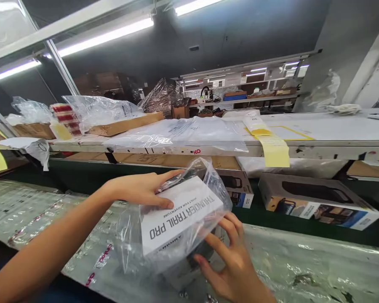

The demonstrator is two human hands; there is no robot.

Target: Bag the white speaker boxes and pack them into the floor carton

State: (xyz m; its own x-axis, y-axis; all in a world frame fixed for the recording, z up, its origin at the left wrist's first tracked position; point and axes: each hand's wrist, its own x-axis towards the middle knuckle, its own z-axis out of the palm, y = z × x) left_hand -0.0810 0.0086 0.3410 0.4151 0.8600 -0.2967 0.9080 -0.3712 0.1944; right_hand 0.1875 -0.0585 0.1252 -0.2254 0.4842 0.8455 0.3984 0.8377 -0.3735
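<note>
A white booklet [180, 219] printed "THUNDER TRAIL PRO" sits inside a clear plastic bag [208, 176], with a dark object partly hidden under it. My left hand [142, 189] grips the bag's upper left side, thumb across the booklet's edge. Fingers of my right hand [233, 261] curl under the bag's lower right corner and hold it. The bundle rests just above a worktop covered in taped plastic film [303, 265].
Two printed product boxes [318, 202] lie on a green belt behind the worktop. Above them a shelf [334, 147] carries plastic bags, cardboard and a hanging yellow label [273, 151]. More shelving and wrapped goods stand further back.
</note>
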